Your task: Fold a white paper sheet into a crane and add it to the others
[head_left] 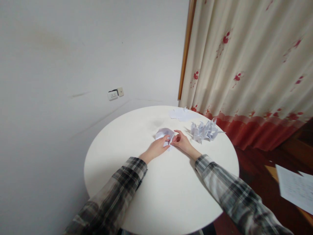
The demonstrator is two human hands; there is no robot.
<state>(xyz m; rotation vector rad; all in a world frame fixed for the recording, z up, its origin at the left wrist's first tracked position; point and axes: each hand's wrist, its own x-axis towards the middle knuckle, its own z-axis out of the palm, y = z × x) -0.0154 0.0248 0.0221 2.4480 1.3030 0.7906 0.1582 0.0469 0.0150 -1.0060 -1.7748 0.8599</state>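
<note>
A small piece of white paper [164,133], partly folded, lies on the round white table [137,137]. My left hand [156,147] rests on its left side with the fingers pressed on the paper. My right hand [180,141] pinches the paper's right edge with curled fingers. Both arms wear plaid sleeves. Just to the right of my right hand sits a pile of several folded white paper figures [204,130].
A stack of flat white paper sheets [182,114] lies at the table's far edge. A flowered curtain [246,65] hangs at the right, a wall with a socket [112,95] stands behind. Printed paper [294,187] rests on a wooden surface at lower right.
</note>
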